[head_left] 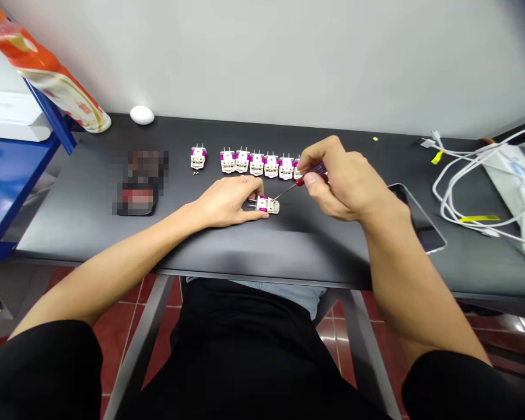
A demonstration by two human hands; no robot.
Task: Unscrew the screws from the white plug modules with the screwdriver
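My left hand (230, 201) rests on the black tabletop (245, 245) and is shut on a white plug body with magenta parts (266, 205), its metal prongs pointing left. My right hand (341, 181) pinches a small red-handled screwdriver (311, 177), and its thin shaft reaches down to the held plug. A row of several matching plugs (256, 163) stands just beyond my hands, the last partly hidden by my right fingers. Further left stands one more plug (198, 157), with tiny screws (195, 172) beside it.
A pixelated dark object (142, 182) lies left of the plugs. A phone (420, 219) sits under my right forearm's side, beside tangled white cables (464, 181). A white egg-shaped object (142, 115) stands by the wall. A blue shelf (13, 181) stands at far left.
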